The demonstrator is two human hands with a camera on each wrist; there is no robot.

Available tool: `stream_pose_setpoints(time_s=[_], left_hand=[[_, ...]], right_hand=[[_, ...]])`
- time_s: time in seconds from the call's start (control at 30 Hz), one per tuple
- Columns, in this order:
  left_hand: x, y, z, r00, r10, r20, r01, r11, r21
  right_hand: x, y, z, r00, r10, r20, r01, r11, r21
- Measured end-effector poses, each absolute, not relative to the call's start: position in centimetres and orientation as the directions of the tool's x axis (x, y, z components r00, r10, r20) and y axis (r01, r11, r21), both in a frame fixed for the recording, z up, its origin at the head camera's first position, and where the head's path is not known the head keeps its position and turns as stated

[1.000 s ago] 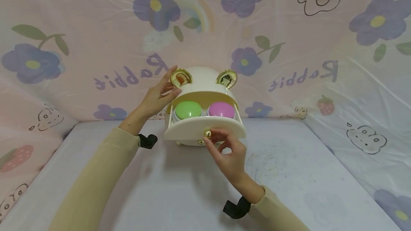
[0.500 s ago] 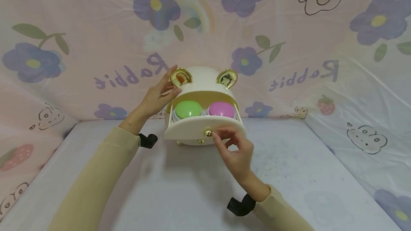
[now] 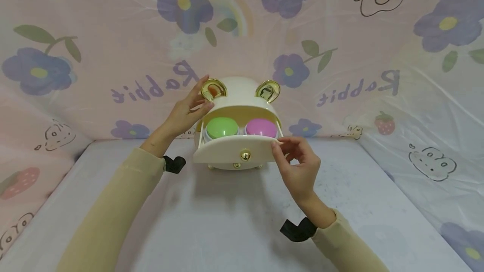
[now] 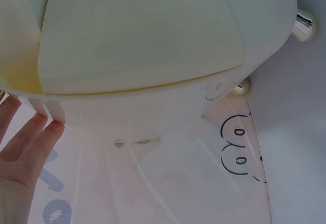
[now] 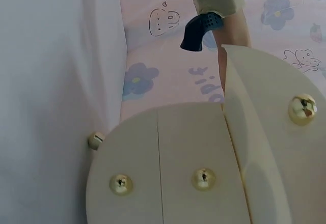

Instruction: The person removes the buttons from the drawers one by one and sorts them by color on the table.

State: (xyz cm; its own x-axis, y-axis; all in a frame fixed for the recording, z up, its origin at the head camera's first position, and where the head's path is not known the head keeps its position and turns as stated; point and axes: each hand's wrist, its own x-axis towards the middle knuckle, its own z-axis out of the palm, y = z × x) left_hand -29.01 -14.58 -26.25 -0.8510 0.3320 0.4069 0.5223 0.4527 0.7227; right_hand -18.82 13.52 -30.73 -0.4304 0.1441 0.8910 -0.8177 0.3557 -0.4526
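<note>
A white rounded drawer box (image 3: 242, 89) with gold-rimmed ears stands at the back of the table. Its top drawer (image 3: 221, 150) is pulled out, showing a green domed round item (image 3: 222, 128) and a magenta one (image 3: 261, 128) side by side. My left hand (image 3: 183, 114) holds the box's left ear, thumb in front and fingers behind; the left wrist view shows those fingers (image 4: 35, 140) against the box. My right hand (image 3: 300, 167) pinches the right end of the drawer front, thumb on its face. The gold knob (image 3: 245, 155) is free. In the right wrist view that hand is hidden.
Two closed lower drawers (image 5: 178, 147) with gold knobs lie beneath the pulled-out one. Printed cloth (image 3: 242, 49) hangs close behind the box and along both sides. White cloth (image 3: 211, 221) covers the table in front. Black bands (image 3: 298, 230) are on both wrists.
My right hand has left the drawer's gold knob and moved right to the end of the drawer front. The left hand and the pulled-out drawer have stayed put.
</note>
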Motion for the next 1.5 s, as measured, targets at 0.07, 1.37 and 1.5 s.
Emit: stream_pose_setpoints(time_s=[0.07,1.37,1.5], left_hand=[[-29.1,-14.6,-26.2,-0.851,0.334,0.406,0.522,0.451,0.724],[-28.7,-14.4,-26.0,-0.85,0.331,0.409,0.522,0.428,0.738],[-28.7,-14.5,-26.0,-0.849,0.331,0.411,0.524,0.433,0.734]], right_hand=[[-19.0,13.8,-30.4,-0.439,0.147,0.887,-0.809,0.364,-0.461],[-24.1,17.6,-25.4,-0.903,-0.27,0.335,-0.429,0.516,-0.741],[-24.2,17.7,-24.9,-0.893,-0.341,0.294,-0.442,0.543,-0.714]])
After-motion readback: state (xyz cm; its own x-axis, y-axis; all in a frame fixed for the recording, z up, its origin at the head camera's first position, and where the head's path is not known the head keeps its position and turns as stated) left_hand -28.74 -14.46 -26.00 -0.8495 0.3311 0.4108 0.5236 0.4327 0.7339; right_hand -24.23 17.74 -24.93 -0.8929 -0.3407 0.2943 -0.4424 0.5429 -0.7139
